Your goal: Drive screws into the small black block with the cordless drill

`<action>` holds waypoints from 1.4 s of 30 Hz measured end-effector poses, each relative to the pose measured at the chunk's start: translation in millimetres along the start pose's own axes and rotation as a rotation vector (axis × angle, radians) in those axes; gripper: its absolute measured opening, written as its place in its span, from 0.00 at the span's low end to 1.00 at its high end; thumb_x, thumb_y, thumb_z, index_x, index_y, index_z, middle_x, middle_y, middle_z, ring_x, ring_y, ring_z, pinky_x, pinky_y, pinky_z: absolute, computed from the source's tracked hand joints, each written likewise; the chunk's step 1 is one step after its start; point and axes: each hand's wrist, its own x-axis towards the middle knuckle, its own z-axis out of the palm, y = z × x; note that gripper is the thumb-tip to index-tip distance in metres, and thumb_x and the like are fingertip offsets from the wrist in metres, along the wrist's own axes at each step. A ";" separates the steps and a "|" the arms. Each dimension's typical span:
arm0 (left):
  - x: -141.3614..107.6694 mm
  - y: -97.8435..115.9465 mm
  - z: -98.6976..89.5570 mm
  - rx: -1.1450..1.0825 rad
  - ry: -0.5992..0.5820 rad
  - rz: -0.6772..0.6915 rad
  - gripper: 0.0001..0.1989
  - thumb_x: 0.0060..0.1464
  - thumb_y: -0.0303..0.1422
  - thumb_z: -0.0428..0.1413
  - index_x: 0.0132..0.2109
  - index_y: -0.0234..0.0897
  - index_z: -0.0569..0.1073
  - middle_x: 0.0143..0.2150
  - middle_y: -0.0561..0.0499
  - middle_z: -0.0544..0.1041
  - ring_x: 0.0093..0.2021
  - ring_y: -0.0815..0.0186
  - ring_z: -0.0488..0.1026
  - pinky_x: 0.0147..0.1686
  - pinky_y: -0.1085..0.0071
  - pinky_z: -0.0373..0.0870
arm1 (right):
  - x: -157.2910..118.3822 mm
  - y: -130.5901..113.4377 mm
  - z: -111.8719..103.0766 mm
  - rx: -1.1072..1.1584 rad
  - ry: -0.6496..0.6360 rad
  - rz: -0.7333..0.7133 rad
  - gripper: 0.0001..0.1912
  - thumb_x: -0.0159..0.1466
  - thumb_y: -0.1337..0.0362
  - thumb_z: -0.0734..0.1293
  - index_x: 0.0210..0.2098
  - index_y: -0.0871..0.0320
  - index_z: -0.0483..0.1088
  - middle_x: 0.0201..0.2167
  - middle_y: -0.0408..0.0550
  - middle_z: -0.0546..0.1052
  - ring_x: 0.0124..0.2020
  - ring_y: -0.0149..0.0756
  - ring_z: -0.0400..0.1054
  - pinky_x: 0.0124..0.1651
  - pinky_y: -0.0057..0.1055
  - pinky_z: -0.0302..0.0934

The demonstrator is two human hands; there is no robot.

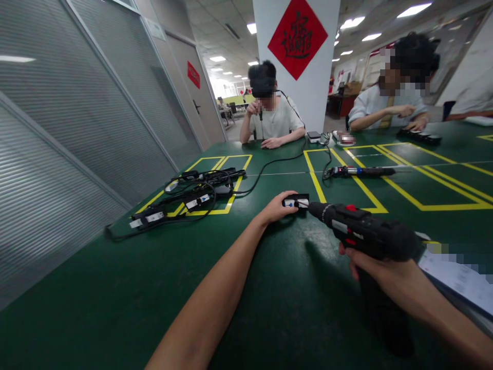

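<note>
My left hand [276, 207] reaches out over the green table and grips a small black block [302, 197] with a white face, thumb in front and fingers behind. My right hand [372, 267] is wrapped round the handle of a black cordless drill [362, 228] with red details. The drill points left, and its bit meets the right part of the block's white face or lies just before it; I cannot tell which. The block's exact kind is unclear, and its left end is hidden by my hand.
Black strips with cables [208, 190] lie inside yellow tape outlines at left. A dark rod-like tool [362, 171] lies at right, and a clipboard with paper [458, 277] is beside my right arm. Two people sit across the green table [154, 288].
</note>
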 end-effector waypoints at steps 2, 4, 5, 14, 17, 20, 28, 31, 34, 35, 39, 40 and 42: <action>-0.1 0.4 -0.2 0.006 -0.003 -0.005 0.30 0.46 0.35 0.59 0.57 0.36 0.66 0.53 0.45 0.71 0.47 0.61 0.70 0.49 0.65 0.66 | -0.1 0.1 0.0 0.034 -0.010 -0.024 0.12 0.62 0.53 0.62 0.35 0.53 0.72 0.29 0.46 0.78 0.34 0.41 0.72 0.32 0.33 0.61; 0.0 0.5 -0.3 0.008 -0.005 -0.001 0.30 0.46 0.35 0.59 0.57 0.36 0.66 0.53 0.45 0.71 0.47 0.61 0.70 0.49 0.65 0.67 | -0.1 0.0 -0.5 0.032 -0.015 -0.016 0.13 0.62 0.53 0.62 0.36 0.53 0.72 0.29 0.46 0.78 0.32 0.40 0.71 0.32 0.34 0.61; 0.0 0.3 -0.3 0.008 -0.004 0.002 0.30 0.46 0.35 0.60 0.57 0.36 0.66 0.53 0.45 0.71 0.47 0.61 0.70 0.48 0.65 0.67 | -0.1 -0.2 -0.9 0.027 -0.019 -0.010 0.13 0.62 0.52 0.62 0.37 0.53 0.72 0.29 0.45 0.78 0.32 0.40 0.71 0.32 0.34 0.60; 0.2 -0.3 0.2 -0.022 -0.006 0.007 0.30 0.45 0.35 0.60 0.57 0.35 0.67 0.53 0.44 0.71 0.47 0.61 0.70 0.49 0.64 0.66 | -4.2 -14.7 1.2 -0.036 0.052 0.052 0.18 0.58 0.50 0.63 0.20 0.54 0.71 0.21 0.44 0.74 0.22 0.35 0.64 0.26 0.32 0.55; -0.1 0.5 -0.2 -0.027 -0.008 0.004 0.30 0.45 0.35 0.60 0.57 0.35 0.66 0.53 0.44 0.71 0.47 0.61 0.70 0.49 0.64 0.66 | -5.9 -16.0 2.7 -0.030 0.075 0.059 0.18 0.58 0.51 0.63 0.18 0.54 0.70 0.19 0.43 0.73 0.20 0.33 0.62 0.24 0.32 0.51; -0.2 0.6 -0.3 -0.030 -0.008 -0.008 0.30 0.45 0.35 0.60 0.57 0.35 0.66 0.53 0.44 0.71 0.46 0.61 0.70 0.48 0.64 0.66 | -4.5 -13.2 1.5 -0.032 0.053 0.033 0.17 0.59 0.52 0.63 0.20 0.54 0.71 0.19 0.43 0.73 0.22 0.34 0.64 0.26 0.31 0.54; 0.8 -2.9 1.4 -0.037 -0.005 0.001 0.30 0.46 0.36 0.60 0.57 0.36 0.66 0.53 0.45 0.71 0.46 0.61 0.70 0.48 0.64 0.67 | -2.3 -9.9 -2.3 -0.014 -0.024 0.001 0.12 0.62 0.54 0.62 0.31 0.54 0.71 0.22 0.42 0.73 0.23 0.33 0.63 0.27 0.31 0.56; 0.9 -1.9 0.9 -0.025 -0.010 0.010 0.30 0.46 0.36 0.59 0.57 0.36 0.66 0.53 0.44 0.70 0.47 0.61 0.70 0.49 0.63 0.66 | -2.3 -7.4 -1.9 0.002 -0.037 -0.032 0.11 0.63 0.54 0.61 0.34 0.54 0.70 0.24 0.42 0.74 0.25 0.34 0.65 0.29 0.32 0.57; 0.6 -1.0 0.8 -0.024 -0.013 0.010 0.30 0.46 0.36 0.59 0.58 0.37 0.65 0.53 0.45 0.70 0.46 0.61 0.70 0.49 0.64 0.66 | -1.6 -4.1 -1.8 0.010 -0.032 -0.024 0.11 0.63 0.54 0.61 0.36 0.53 0.70 0.22 0.41 0.72 0.26 0.35 0.65 0.29 0.33 0.57; 0.5 -0.9 1.0 -0.024 -0.013 0.007 0.30 0.46 0.36 0.59 0.58 0.37 0.65 0.53 0.45 0.70 0.46 0.62 0.70 0.49 0.64 0.67 | -1.3 -3.5 -1.7 0.013 -0.031 -0.027 0.11 0.63 0.54 0.61 0.35 0.53 0.70 0.23 0.41 0.73 0.26 0.35 0.66 0.30 0.33 0.58; -0.1 -1.1 2.6 -0.003 0.005 0.003 0.29 0.46 0.35 0.59 0.57 0.37 0.66 0.53 0.46 0.70 0.47 0.61 0.70 0.49 0.64 0.67 | -0.4 -5.9 -1.0 0.005 -0.025 -0.033 0.12 0.63 0.54 0.62 0.29 0.54 0.70 0.23 0.42 0.74 0.28 0.36 0.67 0.34 0.34 0.59; -0.2 -1.0 2.9 0.000 0.009 0.003 0.29 0.46 0.35 0.58 0.57 0.37 0.66 0.53 0.46 0.70 0.47 0.61 0.70 0.49 0.64 0.67 | -0.6 -7.5 -0.9 -0.003 -0.023 -0.024 0.13 0.63 0.54 0.62 0.27 0.54 0.70 0.22 0.42 0.73 0.27 0.35 0.66 0.34 0.34 0.59; -0.5 -0.3 3.1 -0.003 0.010 -0.003 0.29 0.46 0.35 0.58 0.57 0.37 0.65 0.52 0.46 0.70 0.46 0.61 0.70 0.49 0.65 0.67 | -1.7 -11.1 -0.7 -0.012 -0.021 -0.015 0.14 0.62 0.54 0.62 0.25 0.55 0.69 0.20 0.41 0.72 0.25 0.34 0.65 0.32 0.34 0.59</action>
